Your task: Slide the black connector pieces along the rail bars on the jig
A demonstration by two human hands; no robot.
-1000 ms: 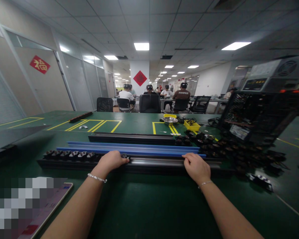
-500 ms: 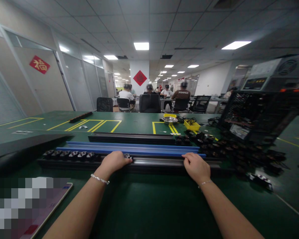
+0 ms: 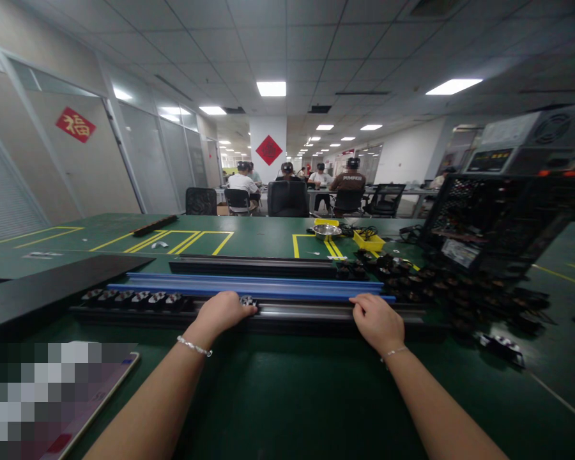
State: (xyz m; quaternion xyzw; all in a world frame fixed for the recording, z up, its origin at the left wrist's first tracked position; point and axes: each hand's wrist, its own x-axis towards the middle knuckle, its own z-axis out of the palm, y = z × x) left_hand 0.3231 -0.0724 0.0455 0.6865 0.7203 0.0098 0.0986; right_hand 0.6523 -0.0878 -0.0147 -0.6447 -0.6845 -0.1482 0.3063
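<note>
Black rail [image 3: 306, 313]: left hand [image 3: 220, 311], right hand [image 3: 376, 321] palm-down, fingers curled, gripping near edge; forearms stretched forward.

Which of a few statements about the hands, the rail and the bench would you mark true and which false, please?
1. The left hand and the right hand both rest on the long dark rail. True.
2. The right hand holds a steel bowl. False: the steel bowl stands far back on the green bench, near the yellow tray.
3. Blue strips lie just beyond the rail. True.
4. A tablet lies at the bench's near right corner. False: the tablet lies at the near left, by the left forearm.
5. A row of small black parts sits left of the left hand. True.
</note>
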